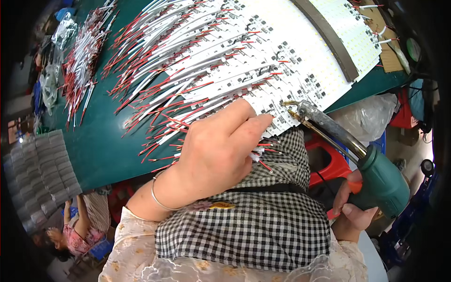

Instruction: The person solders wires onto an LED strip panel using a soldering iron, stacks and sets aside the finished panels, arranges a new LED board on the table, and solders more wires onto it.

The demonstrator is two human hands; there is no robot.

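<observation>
Item one, the white circuit boards (289,28): a panel across the upper centre and upper right of the frame, on the green table (108,157), rows of red-and-white wires (188,40) fanning leftward. Item two, your left hand (218,145), frame centre: fingers together, curled over what appear to be short wires (264,164), their ends poking out below; the exact grip is hidden. Item three, the green soldering gun (385,183), lower right: your right hand (354,207) is wrapped round its handle, its tip (292,107) at the panel's lower edge. Hazards, as judged: the tip sits near your left fingertips, so a small slip of either hand could burn you; a wandering tip could bridge neighbouring pads; your left wrist could snag the crowded wires. Outlying: a dark bar (329,37), upper right; a loose wire pile (87,61), upper left.
</observation>
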